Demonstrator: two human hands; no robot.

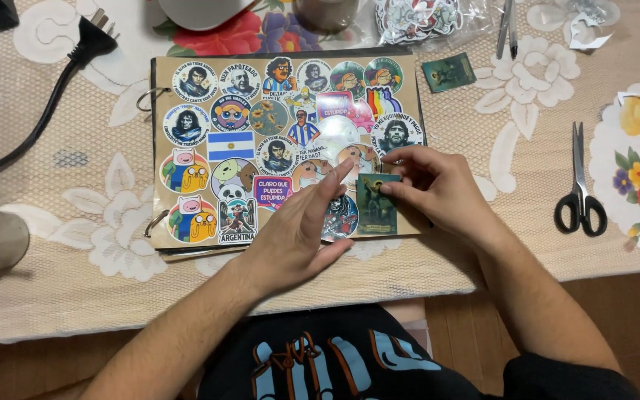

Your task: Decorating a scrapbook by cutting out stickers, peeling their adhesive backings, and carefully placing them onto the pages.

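Bare forearms, no sleeves, no rings or watch visible; black garment with light-blue, orange-edged lettering.

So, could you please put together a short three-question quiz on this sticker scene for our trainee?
1. True or false: the right hand pinches a dark rectangular sticker at the lower right corner of the ring-bound page.
2. Which side of the page do the black-handled scissors lie on: A the person's left, B the person's right?
3. Fill in: the left hand hovers over the page with its fingers ____ (spread or clenched).

Key: 1 true; 2 B; 3 spread.
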